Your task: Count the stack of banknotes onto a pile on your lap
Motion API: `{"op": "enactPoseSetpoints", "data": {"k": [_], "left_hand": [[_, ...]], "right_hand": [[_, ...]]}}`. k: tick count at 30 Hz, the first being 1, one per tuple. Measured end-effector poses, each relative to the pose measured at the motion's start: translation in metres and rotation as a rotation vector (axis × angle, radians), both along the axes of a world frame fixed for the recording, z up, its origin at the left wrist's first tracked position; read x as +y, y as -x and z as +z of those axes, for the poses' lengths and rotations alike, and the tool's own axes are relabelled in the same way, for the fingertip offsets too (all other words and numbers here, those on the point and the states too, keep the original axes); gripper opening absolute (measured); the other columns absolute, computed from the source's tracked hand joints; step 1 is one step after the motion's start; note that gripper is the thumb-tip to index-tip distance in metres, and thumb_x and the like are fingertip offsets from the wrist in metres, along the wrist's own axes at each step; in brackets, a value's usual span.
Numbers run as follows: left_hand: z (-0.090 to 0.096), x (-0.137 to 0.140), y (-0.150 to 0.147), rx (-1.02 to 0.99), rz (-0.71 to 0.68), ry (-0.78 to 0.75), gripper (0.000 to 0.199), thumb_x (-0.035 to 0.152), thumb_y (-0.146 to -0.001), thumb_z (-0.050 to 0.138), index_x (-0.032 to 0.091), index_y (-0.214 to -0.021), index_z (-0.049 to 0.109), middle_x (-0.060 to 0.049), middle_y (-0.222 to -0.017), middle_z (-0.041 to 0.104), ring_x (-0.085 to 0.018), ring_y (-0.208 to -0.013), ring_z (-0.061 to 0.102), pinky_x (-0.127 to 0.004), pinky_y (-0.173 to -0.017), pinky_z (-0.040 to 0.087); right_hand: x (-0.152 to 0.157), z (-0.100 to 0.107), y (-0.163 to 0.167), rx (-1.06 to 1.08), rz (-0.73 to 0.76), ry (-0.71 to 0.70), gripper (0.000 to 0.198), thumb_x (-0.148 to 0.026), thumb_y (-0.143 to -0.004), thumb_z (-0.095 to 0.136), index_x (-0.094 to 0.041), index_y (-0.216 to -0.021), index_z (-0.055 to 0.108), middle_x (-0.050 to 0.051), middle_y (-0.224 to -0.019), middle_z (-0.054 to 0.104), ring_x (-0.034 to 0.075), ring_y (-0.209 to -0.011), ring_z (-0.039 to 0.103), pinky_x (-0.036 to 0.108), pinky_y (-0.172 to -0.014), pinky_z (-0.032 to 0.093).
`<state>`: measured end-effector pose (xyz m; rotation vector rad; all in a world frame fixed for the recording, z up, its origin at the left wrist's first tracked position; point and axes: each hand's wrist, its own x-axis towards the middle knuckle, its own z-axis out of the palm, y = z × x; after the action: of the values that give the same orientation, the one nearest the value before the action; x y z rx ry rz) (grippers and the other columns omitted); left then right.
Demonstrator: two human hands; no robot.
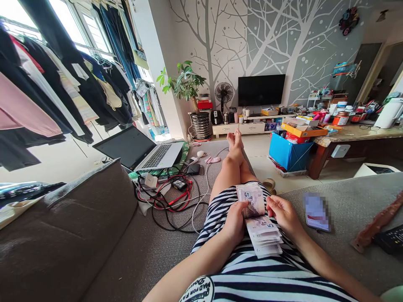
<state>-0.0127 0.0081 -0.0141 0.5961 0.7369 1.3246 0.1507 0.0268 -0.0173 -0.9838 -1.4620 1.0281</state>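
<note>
My left hand (235, 221) grips a stack of banknotes (256, 195) marked with a 5, its thumb lying across their face. A second, fanned pile of banknotes (266, 240) rests on the striped clothing over my lap, just below that stack. Close to the stack's right edge is my right hand (285, 213), with thumb and fingers pinched together. Whether a note's edge is between those fingertips is too small to tell.
On the sofa to the left, an open laptop (163, 155) stands beside tangled cables (176, 209) and a power adapter (179, 183). A phone (317, 212) and a black remote (390, 240) lie to the right. Beyond stand a blue bin (289, 153) and a cluttered table (355, 133).
</note>
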Motion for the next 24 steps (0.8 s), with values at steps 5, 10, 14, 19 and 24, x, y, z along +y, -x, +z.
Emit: {"op": "enactPoseSetpoints", "data": {"k": [5, 10, 14, 19, 24], "left_hand": [[0.0, -0.001, -0.001, 0.011, 0.0, -0.012, 0.032, 0.028, -0.061, 0.079, 0.013, -0.089, 0.079, -0.012, -0.088, 0.082, -0.028, -0.086, 0.075, -0.039, -0.087, 0.056], [-0.002, 0.0, 0.0, 0.032, 0.01, -0.008, 0.035, 0.024, -0.058, 0.079, 0.012, -0.091, 0.079, -0.011, -0.086, 0.081, -0.026, -0.082, 0.074, -0.036, -0.083, 0.055], [-0.005, 0.001, 0.001, 0.012, 0.02, 0.009, 0.031, 0.03, -0.063, 0.079, 0.013, -0.089, 0.078, -0.012, -0.091, 0.082, -0.027, -0.087, 0.075, -0.036, -0.084, 0.057], [-0.008, 0.004, 0.0, -0.065, -0.014, 0.058, 0.033, 0.036, -0.069, 0.078, 0.014, -0.093, 0.077, -0.014, -0.099, 0.083, -0.033, -0.096, 0.077, -0.043, -0.088, 0.06], [-0.008, 0.004, 0.0, -0.085, -0.026, 0.078, 0.034, 0.034, -0.07, 0.077, 0.015, -0.099, 0.077, -0.013, -0.097, 0.083, -0.034, -0.098, 0.078, -0.046, -0.093, 0.06]], "right_hand": [[0.002, 0.0, 0.0, -0.035, -0.048, -0.005, 0.07, -0.09, -0.076, 0.067, -0.023, -0.059, 0.055, -0.001, -0.054, 0.052, 0.015, -0.052, 0.046, 0.03, -0.053, 0.035], [0.001, 0.001, 0.002, -0.045, -0.063, -0.01, 0.07, -0.09, -0.073, 0.07, -0.023, -0.059, 0.053, -0.002, -0.054, 0.052, 0.016, -0.054, 0.046, 0.029, -0.055, 0.035], [-0.001, 0.001, 0.003, -0.047, -0.074, -0.019, 0.069, -0.088, -0.074, 0.07, -0.024, -0.059, 0.051, -0.002, -0.055, 0.049, 0.016, -0.056, 0.044, 0.029, -0.056, 0.034], [-0.008, 0.005, 0.003, -0.004, -0.029, -0.037, 0.061, -0.078, -0.081, 0.071, -0.024, -0.062, 0.051, -0.003, -0.059, 0.046, 0.016, -0.058, 0.042, 0.029, -0.055, 0.033], [-0.012, 0.006, 0.004, -0.001, -0.004, -0.061, 0.057, -0.074, -0.084, 0.071, -0.023, -0.064, 0.053, -0.003, -0.062, 0.045, 0.015, -0.059, 0.039, 0.028, -0.055, 0.032]]}}
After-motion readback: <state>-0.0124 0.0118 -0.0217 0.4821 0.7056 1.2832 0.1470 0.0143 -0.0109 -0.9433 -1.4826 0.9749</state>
